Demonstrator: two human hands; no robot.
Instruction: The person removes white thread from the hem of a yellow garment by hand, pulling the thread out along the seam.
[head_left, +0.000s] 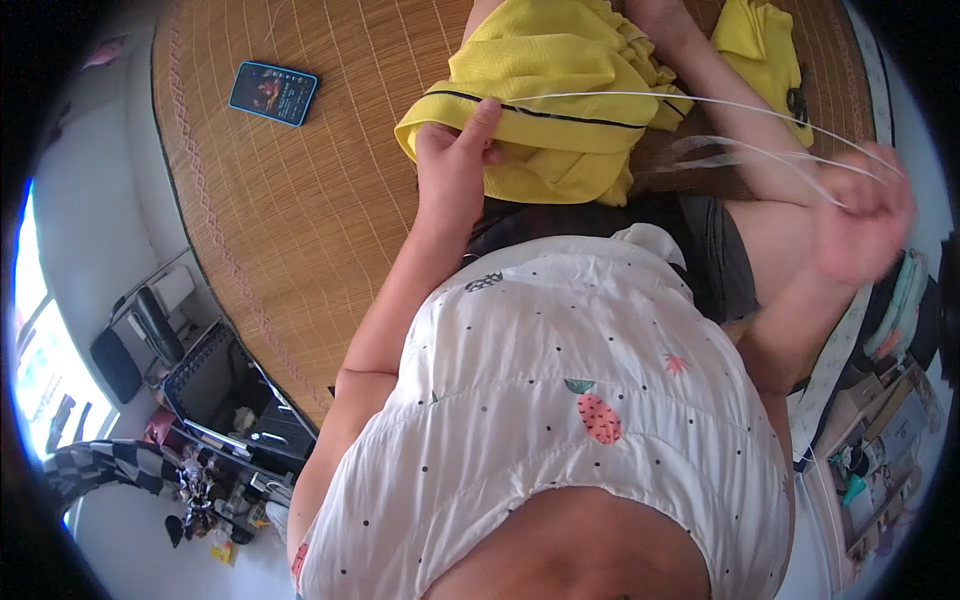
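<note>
Yellow fabric [560, 165] with a black stripe lies across my lap. My left hand [455, 160] pinches its edge at the left, thumb on top beside the stripe. A white thread [680, 95] runs from near my left thumb over the fabric to my right hand [865, 215], which is raised at the far right with fingers curled. More loops of white thread hang blurred to the left of my right hand. Motion blurs the fingertips, and any needle is too small to make out.
A phone [274, 93] lies on the woven mat [330, 200] at the upper left. Another yellow piece [755, 45] with dark-handled scissors [797, 103] on it is at the upper right. Shelves with items [880, 440] stand at the right edge.
</note>
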